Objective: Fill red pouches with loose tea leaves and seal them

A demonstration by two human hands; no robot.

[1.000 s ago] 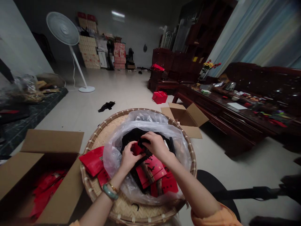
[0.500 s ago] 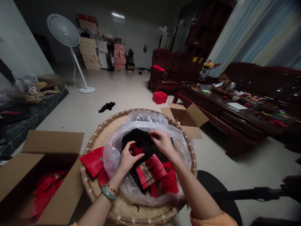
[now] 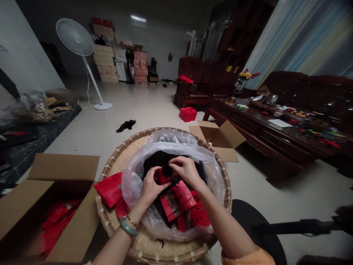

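Observation:
My left hand (image 3: 150, 186) is closed round a small red packet (image 3: 162, 177), with the thumb along its near side. Over the packet's top, the fingers of my right hand (image 3: 185, 170) pinch a black, dried-looking clump (image 3: 167, 170); its kind is unclear. Both hands are inside a clear plastic bag (image 3: 132, 184) with rolled-out edges, full of dark loose pieces. Several printed red packets (image 3: 184, 197) lie on that dark stuff, below my hands. The bag stands on a round woven bamboo tray (image 3: 121, 149). More red pouches (image 3: 110, 189) rest at the tray's left side.
An open cardboard box (image 3: 66, 167) with red packets inside stands at the left. Another open box (image 3: 227, 136) sits beyond the tray, near a dark wooden table (image 3: 248, 121). A white fan (image 3: 75, 37), a red box (image 3: 188, 114) and a black stool (image 3: 256, 232) stand around.
My right hand moved off to the right from the left hand, then came back to the packet with a black clump. The left hand stayed at the packet.

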